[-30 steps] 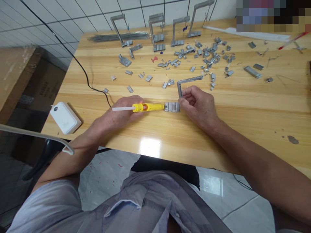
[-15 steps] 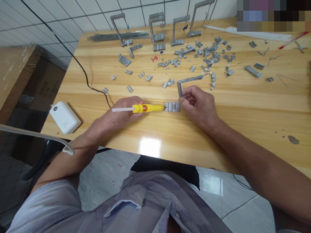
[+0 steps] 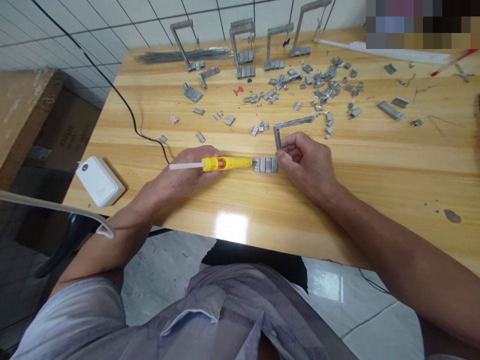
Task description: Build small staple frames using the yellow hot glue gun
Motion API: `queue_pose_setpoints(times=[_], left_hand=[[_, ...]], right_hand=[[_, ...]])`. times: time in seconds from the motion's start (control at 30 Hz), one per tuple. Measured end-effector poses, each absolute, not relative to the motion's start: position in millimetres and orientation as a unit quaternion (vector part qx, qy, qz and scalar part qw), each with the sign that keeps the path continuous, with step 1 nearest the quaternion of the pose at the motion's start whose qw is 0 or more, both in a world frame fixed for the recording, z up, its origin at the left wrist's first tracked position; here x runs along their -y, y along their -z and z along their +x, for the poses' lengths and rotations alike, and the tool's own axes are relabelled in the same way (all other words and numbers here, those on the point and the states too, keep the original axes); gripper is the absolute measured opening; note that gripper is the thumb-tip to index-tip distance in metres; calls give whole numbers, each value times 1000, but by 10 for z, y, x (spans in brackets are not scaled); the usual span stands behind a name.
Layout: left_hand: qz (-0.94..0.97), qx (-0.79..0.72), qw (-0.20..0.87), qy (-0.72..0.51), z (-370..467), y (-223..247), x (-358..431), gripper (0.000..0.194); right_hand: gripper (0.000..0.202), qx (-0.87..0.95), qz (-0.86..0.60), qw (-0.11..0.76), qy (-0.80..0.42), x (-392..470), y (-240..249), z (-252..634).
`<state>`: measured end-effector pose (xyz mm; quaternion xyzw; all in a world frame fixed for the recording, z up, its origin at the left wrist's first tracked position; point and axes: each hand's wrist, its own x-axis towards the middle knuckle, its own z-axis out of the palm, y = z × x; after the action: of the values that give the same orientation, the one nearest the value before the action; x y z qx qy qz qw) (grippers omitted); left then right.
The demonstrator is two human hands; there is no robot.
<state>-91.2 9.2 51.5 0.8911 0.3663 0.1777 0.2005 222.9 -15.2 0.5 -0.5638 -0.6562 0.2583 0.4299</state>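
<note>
Head camera: left hand [image 3: 185, 177], we grip yellow glue gun [image 3: 234, 163]; right hand [image 3: 311, 162], we pinch bent grey frame [image 3: 277, 136], apparently steadying it by ridged base [image 3: 266, 165] between hands.

"What does the left hand [image 3: 187, 175] hold?"

"A yellow glue gun [image 3: 234, 163], with a white stick [image 3: 186, 166] jutting from its rear. The nozzle points at a ribbed gray slab [image 3: 266, 165]; I can't tell whether they touch."

"And the right hand [image 3: 313, 165]?"

"It pinches an angled gray bar [image 3: 294, 123] by its lower part, at the slab's other end."

"What's farther back?"

"Gray frames [image 3: 268, 47] stand near the tiled wall [image 3: 204, 17], and small gray pieces [image 3: 293, 76] lie scattered over the wooden table [image 3: 318, 225]."

"By the left arm?"

"A white device [image 3: 100, 181] and a black cable [image 3: 131, 112]."
</note>
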Motion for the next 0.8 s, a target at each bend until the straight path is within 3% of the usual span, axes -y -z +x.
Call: queue_pose_setpoints(times=[0.8], left_hand=[[891, -366, 211, -166, -882, -529, -123, 24]], right_hand=[[7, 654, -568, 424, -264, 157, -12, 2229]])
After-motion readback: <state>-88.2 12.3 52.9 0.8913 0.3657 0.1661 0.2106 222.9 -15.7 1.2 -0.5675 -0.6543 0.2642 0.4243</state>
